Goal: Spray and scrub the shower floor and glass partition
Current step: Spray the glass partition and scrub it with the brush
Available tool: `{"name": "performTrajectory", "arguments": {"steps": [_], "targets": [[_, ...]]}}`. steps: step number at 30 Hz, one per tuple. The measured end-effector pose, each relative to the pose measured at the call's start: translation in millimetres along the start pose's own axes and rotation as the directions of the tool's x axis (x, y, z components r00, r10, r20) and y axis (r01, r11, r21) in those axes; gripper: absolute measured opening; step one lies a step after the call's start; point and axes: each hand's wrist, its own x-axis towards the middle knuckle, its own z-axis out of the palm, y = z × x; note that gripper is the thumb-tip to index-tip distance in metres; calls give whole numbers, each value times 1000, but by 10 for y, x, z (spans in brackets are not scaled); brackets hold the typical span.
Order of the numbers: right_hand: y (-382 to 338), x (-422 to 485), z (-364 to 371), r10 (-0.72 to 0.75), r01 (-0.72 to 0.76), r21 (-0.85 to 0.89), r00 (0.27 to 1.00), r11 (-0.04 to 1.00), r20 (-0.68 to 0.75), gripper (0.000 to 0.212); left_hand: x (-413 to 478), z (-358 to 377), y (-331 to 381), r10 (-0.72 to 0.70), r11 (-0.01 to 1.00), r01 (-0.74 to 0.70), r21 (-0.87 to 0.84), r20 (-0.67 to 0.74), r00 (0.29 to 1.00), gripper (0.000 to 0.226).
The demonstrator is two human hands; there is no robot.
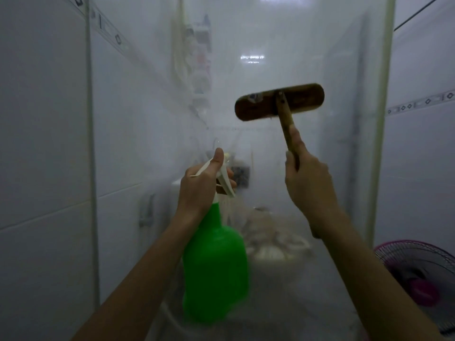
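The left grip (199, 188) curled round the neck of the green spray bottle (216, 267); the right grip (307, 178) clasped the wooden brush (279, 102) by its handle before the glass partition (246, 33).

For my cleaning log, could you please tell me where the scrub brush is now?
In the head view, the scrub brush is raised right of centre at the glass partition, gripped by the right hand, up and right of the green spray bottle.

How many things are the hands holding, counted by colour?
Green: 1, the spray bottle, in the left hand.
Brown: 1, the scrub brush, in the right hand.
Total: 2.
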Motion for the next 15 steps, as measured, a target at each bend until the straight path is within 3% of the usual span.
{"name": "performTrajectory", "arguments": {"steps": [4,10,15], "targets": [[-97,179,-22,-20,20,10,1000,1000,-13,53,-35,-23,30,-14,1000,13,-17,-41,999,56],[193,-1351,88,160,-159,-22,969,987,186,61,-111,-179,35,15,1000,-14,8,-32,999,49],[-72,-449,179,26,-27,19,998,999,65,56,-211,-397,83,68,994,-66,87,-30,997,43]]}}
